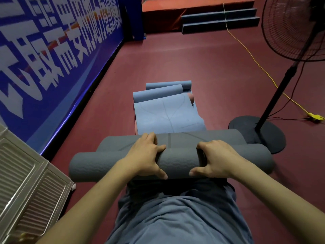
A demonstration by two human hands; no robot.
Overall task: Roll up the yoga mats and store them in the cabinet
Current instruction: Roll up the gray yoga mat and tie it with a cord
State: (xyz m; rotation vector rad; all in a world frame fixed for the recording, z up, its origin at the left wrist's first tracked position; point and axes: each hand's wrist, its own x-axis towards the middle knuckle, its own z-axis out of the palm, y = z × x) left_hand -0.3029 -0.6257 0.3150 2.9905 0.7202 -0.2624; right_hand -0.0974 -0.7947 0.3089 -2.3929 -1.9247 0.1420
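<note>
Hands — left hand (146,155), right hand (215,158) — grip one grey roll (179,162).

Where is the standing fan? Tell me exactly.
In the head view, the standing fan is at the right edge, its round base on the red floor just right of the rolled grey mats, by the yellow cable.

Dark red floor (202,67), seen from above. Lying directly on it: a grey yoga mat (177,162), rolled, nearest the viewer; a light blue yoga mat (167,115) beyond it, partly unrolled, with rolled ends at its far side; the round black base of a standing fan (263,132) at right, touching the grey mat's right end; a yellow cable (253,59) running to a yellow plug block (315,117); a slatted metal cabinet (29,187) at lower left; blue steps (219,20) at the far end.
</note>
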